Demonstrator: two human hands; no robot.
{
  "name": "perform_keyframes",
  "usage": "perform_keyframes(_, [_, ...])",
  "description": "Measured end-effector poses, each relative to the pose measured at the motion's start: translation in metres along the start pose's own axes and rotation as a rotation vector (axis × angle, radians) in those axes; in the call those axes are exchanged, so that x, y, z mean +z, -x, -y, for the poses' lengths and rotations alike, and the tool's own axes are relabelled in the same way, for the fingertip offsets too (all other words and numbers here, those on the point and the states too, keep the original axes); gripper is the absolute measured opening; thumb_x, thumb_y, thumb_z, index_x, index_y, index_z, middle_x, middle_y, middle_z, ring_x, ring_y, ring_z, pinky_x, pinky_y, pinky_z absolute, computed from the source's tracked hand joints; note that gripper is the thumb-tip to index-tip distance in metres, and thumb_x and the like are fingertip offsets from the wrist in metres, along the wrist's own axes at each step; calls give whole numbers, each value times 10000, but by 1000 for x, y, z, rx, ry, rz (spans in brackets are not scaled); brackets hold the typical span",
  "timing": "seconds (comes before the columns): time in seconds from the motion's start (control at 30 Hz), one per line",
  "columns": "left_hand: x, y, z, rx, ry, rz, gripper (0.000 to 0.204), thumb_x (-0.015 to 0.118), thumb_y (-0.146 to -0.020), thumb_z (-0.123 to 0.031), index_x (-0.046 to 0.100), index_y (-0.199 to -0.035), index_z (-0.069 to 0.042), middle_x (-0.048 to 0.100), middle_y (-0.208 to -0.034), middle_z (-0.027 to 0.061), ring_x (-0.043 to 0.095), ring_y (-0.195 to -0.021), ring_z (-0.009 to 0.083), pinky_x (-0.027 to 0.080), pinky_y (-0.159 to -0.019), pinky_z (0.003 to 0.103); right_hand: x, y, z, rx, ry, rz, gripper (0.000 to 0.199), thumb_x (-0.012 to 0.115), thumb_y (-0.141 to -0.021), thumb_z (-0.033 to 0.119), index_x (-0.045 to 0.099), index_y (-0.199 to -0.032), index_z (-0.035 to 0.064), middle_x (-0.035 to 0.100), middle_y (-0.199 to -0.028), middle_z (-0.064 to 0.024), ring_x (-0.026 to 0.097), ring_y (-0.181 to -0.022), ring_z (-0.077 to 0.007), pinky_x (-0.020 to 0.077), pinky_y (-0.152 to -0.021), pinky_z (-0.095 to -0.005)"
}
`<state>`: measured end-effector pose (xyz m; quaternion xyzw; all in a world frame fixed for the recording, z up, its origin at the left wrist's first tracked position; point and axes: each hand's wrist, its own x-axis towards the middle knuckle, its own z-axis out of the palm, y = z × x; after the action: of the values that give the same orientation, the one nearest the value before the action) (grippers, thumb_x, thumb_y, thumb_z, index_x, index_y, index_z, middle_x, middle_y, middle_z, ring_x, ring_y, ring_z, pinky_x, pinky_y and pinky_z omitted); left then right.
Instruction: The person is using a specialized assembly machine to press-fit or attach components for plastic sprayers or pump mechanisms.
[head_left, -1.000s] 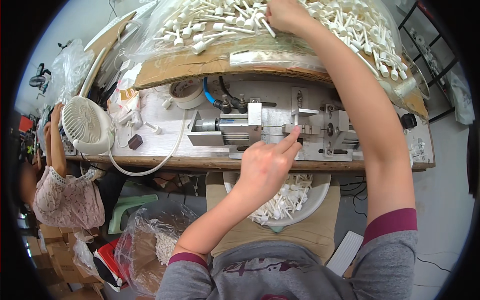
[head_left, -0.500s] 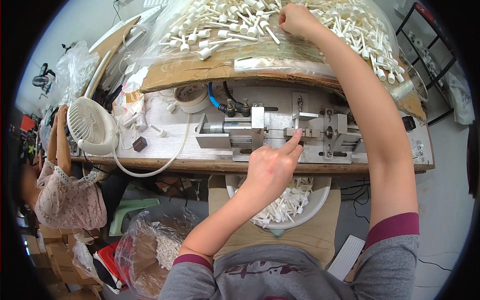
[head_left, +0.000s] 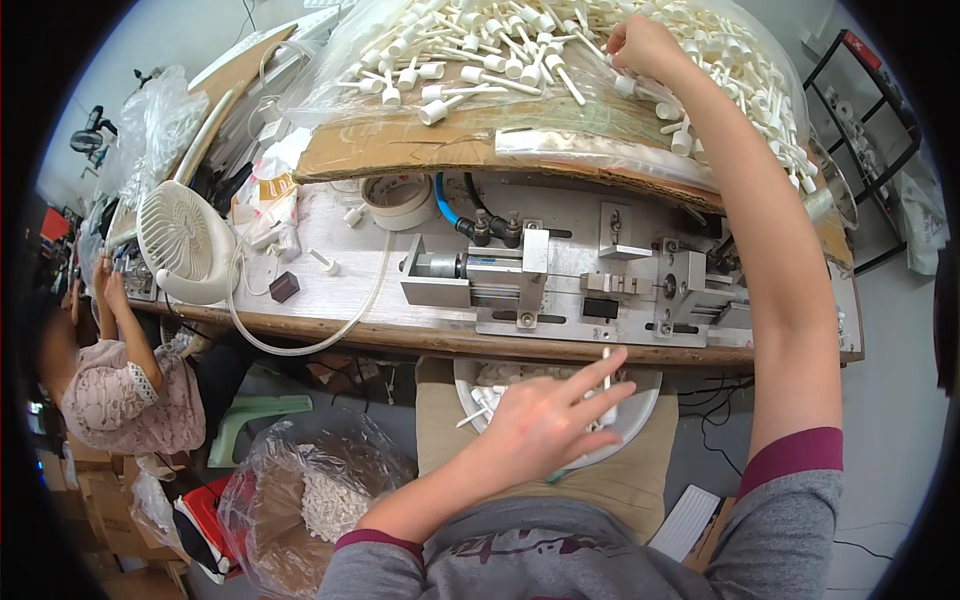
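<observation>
My left hand is over a white basin on my lap, its fingers spread. A slim white scoop shows upright between its fingertips; whether they touch it I cannot tell. White scoops lie in the basin, partly hidden by that hand. My right hand is at the pile of white long-handled scoops beyond the bench, its fingers pinched at a scoop's handle. Between my arms stands a metal clamping machine, whose small slotted block has no scoop in it.
A cardboard edge with plastic film overhangs the bench behind the machine. At left are a white fan, a tape roll and a curved clear hose. A bag of white pieces stands lower left. Another person sits far left.
My left hand has come down from the machine block to the basin, and the scoop has left the block. My right hand has shifted right along the pile. The view has shifted slightly.
</observation>
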<state>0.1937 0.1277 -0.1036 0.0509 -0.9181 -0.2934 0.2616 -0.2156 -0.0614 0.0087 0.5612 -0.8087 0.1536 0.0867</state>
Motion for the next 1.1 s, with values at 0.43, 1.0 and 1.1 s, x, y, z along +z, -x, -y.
perform_keyframes(0.43, [-1, 27, -2, -10, 196, 13, 691, 858, -725, -363, 636, -1340, -143, 643, -1353, 49, 656, -633, 133, 535, -578, 251, 10, 9, 1, -119, 222, 74, 85, 659, -748, 29, 714, -802, -8, 734, -829, -182, 716, -739, -303, 562, -688, -410])
perform_keyframes(1.0, [-3, 37, -11, 15, 174, 54, 662, 870, -714, -296, 654, -1311, -107, 668, -1310, 77, 670, -657, 163, 540, -587, 255, -105, 92, 17, 108, -185, -4, 174, 702, -770, 35, 726, -911, -63, 730, -867, -210, 721, -837, -260, 572, -757, -352])
perform_keyframes(1.1, [0, 34, -11, 17, 145, 82, 668, 884, -702, -302, 662, -1300, -105, 685, -1280, 86, 683, -677, 155, 540, -591, 256, -136, 158, -3, 246, -506, -102, 146, 698, -809, 25, 701, -928, -59, 718, -851, -137, 705, -811, -198, 573, -752, -330])
